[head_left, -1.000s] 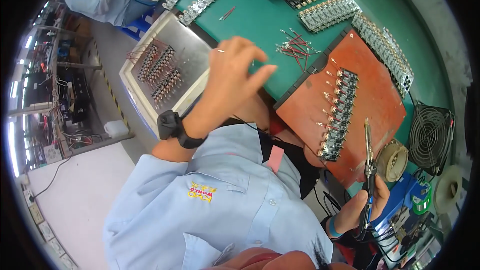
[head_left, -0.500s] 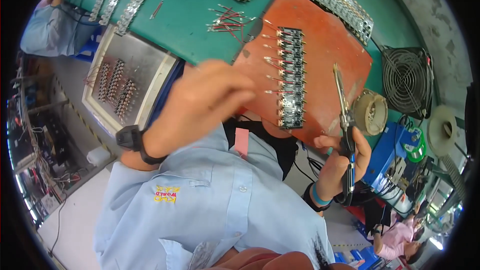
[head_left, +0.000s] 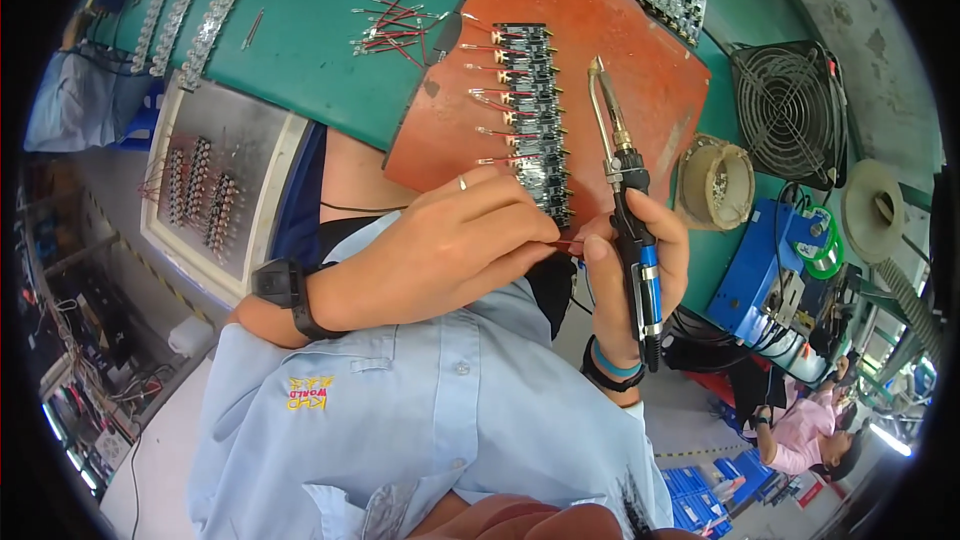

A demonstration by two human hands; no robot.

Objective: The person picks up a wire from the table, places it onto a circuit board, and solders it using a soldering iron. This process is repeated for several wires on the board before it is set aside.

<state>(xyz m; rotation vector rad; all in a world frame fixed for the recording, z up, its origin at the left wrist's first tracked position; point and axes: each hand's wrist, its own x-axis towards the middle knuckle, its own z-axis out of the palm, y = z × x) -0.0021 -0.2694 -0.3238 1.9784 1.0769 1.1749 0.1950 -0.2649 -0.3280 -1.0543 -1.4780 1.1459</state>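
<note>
Crossing mat's bare side [head_left: 655, 75]: soldering iron [head_left: 632, 180]

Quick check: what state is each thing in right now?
Left hand: pinching a red wire.
Right hand: closed around the soldering iron.
Soldering iron: held, tip apart from the circuit boards.
Red wire: held, running toward right hand.
Circuit boards: lying on the orange mat, partly hidden.
Loose wires: heaped on the green table.
Tray: holding board strips.
Fan: standing; whether spinning, unclear.
</note>
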